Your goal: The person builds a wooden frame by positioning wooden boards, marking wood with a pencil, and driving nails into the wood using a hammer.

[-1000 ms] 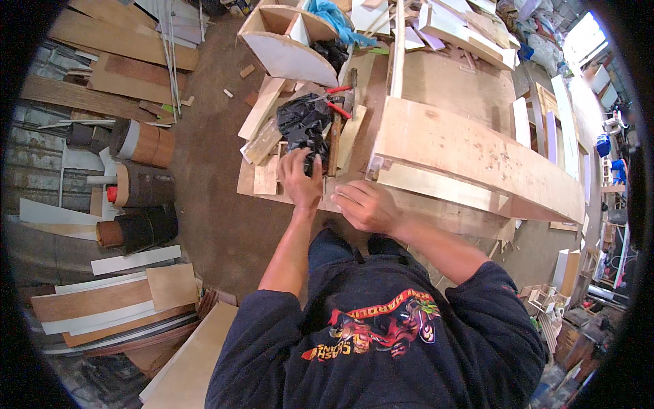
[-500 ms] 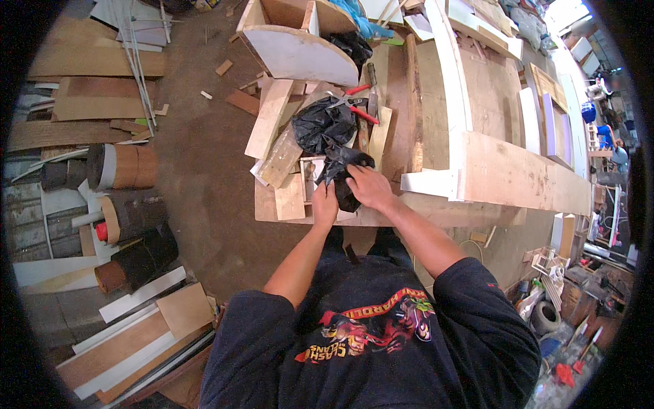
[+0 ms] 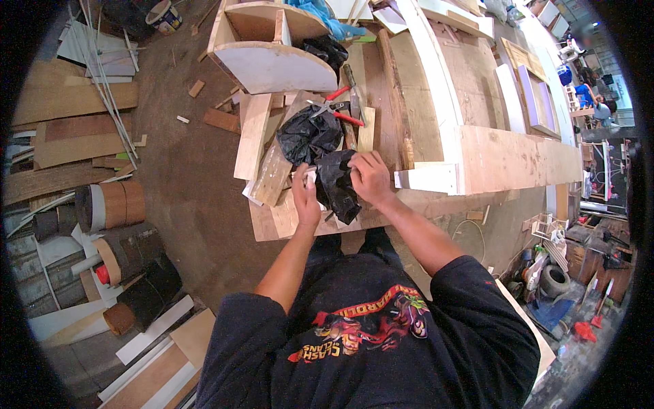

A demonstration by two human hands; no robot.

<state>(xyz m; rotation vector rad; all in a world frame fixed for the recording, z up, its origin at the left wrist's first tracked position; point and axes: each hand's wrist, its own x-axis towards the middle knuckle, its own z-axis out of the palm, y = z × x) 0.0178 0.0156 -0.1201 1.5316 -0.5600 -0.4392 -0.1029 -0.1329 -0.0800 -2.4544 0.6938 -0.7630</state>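
My left hand [image 3: 306,199] is beside a crumpled black plastic bag [image 3: 334,189], with thumb and fingers apart, loosely bent, over small pale wooden pieces. My right hand [image 3: 373,183] grips the bag's upper right part with curled fingers. Just beyond lies another heap of black plastic [image 3: 308,136], with metal snips with red handles [image 3: 349,118] on it. A hammer-like metal tool [image 3: 353,95] lies beside them. Loose light wooden offcuts [image 3: 253,136] surround the bags on a plywood worktop [image 3: 267,223].
A curved shelf unit [image 3: 268,65] stands at the far end. A long wooden frame [image 3: 518,157] spans the right. Rolls of material [image 3: 116,204] and boards [image 3: 78,92] lie left on the floor. A person in blue [image 3: 584,95] is in the far right background.
The lower black bag has been pulled out rightward and spread toward the worktop edge. My right hand has moved up onto it; my left hand has shifted left, its fingers loosening from the plastic.
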